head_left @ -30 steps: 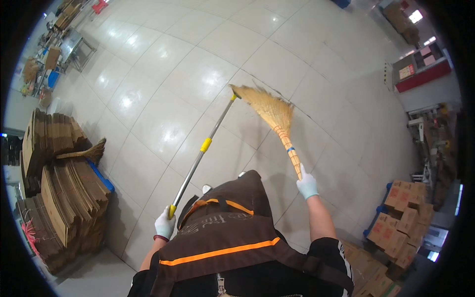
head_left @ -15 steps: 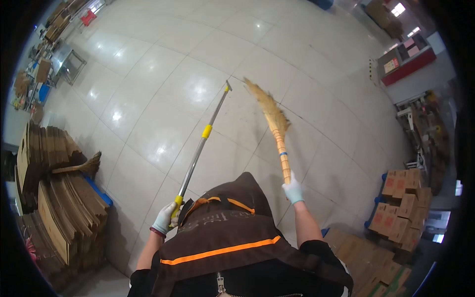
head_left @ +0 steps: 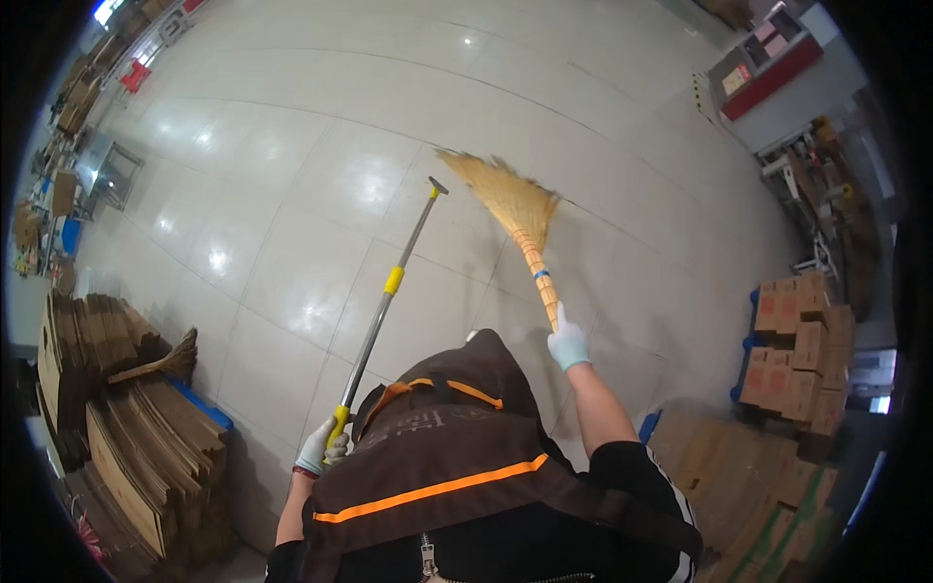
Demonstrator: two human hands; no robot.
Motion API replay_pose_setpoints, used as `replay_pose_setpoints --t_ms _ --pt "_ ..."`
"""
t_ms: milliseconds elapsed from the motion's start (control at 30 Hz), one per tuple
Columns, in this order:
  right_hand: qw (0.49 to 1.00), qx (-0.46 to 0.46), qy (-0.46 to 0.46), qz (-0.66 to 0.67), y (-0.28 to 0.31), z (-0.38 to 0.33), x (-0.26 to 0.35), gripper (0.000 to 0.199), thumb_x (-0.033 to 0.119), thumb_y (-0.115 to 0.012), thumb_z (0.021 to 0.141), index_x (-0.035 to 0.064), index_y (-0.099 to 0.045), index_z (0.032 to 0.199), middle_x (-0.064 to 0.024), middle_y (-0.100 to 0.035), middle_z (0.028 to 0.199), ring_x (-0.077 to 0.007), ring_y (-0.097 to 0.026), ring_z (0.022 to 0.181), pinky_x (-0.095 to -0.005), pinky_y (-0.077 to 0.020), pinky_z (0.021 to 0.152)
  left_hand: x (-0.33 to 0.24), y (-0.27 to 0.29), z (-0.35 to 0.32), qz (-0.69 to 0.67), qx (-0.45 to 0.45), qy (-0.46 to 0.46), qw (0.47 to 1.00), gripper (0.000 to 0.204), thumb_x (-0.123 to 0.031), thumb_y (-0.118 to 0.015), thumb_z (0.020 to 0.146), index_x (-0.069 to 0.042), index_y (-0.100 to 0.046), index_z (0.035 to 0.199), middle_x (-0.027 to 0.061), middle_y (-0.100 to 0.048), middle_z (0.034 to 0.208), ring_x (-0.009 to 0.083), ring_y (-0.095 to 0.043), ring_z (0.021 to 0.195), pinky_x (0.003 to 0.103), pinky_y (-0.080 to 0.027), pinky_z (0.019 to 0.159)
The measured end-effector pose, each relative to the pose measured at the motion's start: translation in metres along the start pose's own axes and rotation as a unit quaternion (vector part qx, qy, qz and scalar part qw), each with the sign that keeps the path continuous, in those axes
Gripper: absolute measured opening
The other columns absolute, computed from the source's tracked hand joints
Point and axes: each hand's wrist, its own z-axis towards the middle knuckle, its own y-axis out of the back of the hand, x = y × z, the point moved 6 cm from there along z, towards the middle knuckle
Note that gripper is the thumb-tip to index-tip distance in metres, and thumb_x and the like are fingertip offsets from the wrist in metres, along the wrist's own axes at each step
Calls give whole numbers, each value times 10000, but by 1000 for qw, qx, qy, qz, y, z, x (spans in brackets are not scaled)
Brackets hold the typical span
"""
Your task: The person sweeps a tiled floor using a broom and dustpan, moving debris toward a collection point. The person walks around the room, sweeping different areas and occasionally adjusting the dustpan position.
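My left hand (head_left: pixel 325 445), in a pale work glove, is closed round the yellow grip of a metal pole scraper (head_left: pixel 375 330). The pole slants away from me over the tiled floor and ends in a small flat dark head. My right hand (head_left: pixel 568 344), gloved in white and pale blue, grips the bound handle of a straw broom (head_left: pixel 505 194), its index finger stretched along the handle. The broom's broad fan of bristles points forward and left, just right of the scraper's head. Whether the bristles touch the floor I cannot tell.
Flattened cardboard (head_left: pixel 146 457) is stacked at the left, with another straw broom (head_left: pixel 165 362) lying on it. Brown cartons (head_left: pixel 787 340) are piled at the right, above more cardboard (head_left: pixel 724 462). A metal table (head_left: pixel 109 173) stands far left, and a red-edged counter (head_left: pixel 768 73) far right.
The broom has swung leftward and turned, so its fan shows wider. My right hand has shifted slightly left and forward. The scraper's head sits a little further left and nearer. My view has shifted slightly.
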Motion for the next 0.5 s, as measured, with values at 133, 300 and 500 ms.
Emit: replay_pose_setpoints --t_ms 133,300,500 --pt "998 37 -29 -34 -13 -29 -26 685 134 -479 742 142 -271 1394 -193 -634 862 -371 -615 786 -456 -480 706 4 -3 1 -104 62 45 992 433 -423 -375 942 -128 -420 1256 -28 -340 595 42 -243 368 169 -219 315" --pt "987 45 -150 22 -51 -51 -58 584 107 -498 749 112 -350 1314 -214 -621 884 -335 -626 816 -434 -502 690 7 -6 23 -33 97 53 993 425 -423 -364 947 -145 -414 1264 -29 -329 596 41 -252 380 191 -244 327" --pt "749 90 -333 566 -133 -127 -141 367 61 -672 673 36 -477 983 -115 -560 642 -246 -596 546 -429 -478 493 -7 -36 53 160 -85 -32 983 272 -202 -562 870 -100 -482 1109 -21 -403 576 72 -357 371 221 -296 324"
